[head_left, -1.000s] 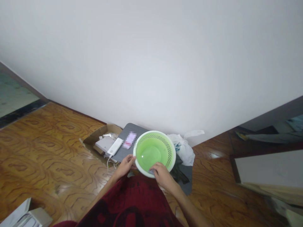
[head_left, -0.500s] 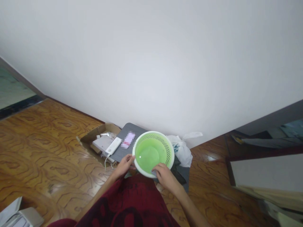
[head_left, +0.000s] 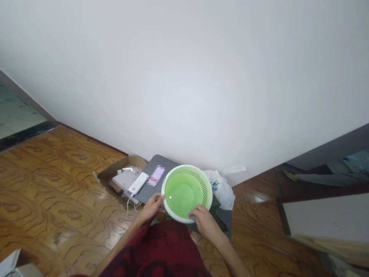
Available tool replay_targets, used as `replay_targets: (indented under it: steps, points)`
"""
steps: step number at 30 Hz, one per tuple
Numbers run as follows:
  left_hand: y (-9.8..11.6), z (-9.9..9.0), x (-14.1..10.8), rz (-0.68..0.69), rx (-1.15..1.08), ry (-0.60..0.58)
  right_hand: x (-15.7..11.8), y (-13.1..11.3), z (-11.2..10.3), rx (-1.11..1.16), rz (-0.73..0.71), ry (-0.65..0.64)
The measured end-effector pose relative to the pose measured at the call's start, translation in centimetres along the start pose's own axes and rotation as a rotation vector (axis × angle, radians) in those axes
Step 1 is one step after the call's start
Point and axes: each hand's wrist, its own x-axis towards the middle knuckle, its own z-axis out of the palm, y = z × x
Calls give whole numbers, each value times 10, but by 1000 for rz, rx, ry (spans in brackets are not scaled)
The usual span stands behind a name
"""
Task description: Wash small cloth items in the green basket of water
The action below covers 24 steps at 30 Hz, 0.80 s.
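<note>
A round green plastic basket [head_left: 184, 192] with a white rim and a band of holes round its upper wall stands on a small dark grey table [head_left: 170, 163]. My left hand [head_left: 153, 206] grips its rim at the left, thumb on top. At the near right edge, the fingers of my right hand [head_left: 203, 219] are pinched over the rim around a small grey-blue cloth-like piece [head_left: 191, 213], mostly hidden by the fingers. Nothing else shows inside the basket.
Left of the basket lie a blurred-out pink item [head_left: 156, 176] and a white power bank [head_left: 138, 183] with a cable. A cardboard box [head_left: 111, 175] holds odds and ends. To the right sits a white plastic bag [head_left: 223, 192]. A white wall [head_left: 184, 84] rises behind.
The view has tilted slightly, so everything sits a little lower. My right hand has shifted slightly rightward along the rim with the grey-blue piece; my left hand keeps its grip.
</note>
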Motion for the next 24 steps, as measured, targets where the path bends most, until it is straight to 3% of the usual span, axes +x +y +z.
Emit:
replay_targets:
  steps: [10,18,24]
  points:
    - [5,1,-3,-32,16,-4,34,-44,30,161,-17,27]
    - [9,3,-7,-34,19,13,1,-12,-2,9,101,11]
    - [8,4,-7,-39,30,28,14,-16,8,92,94,-10]
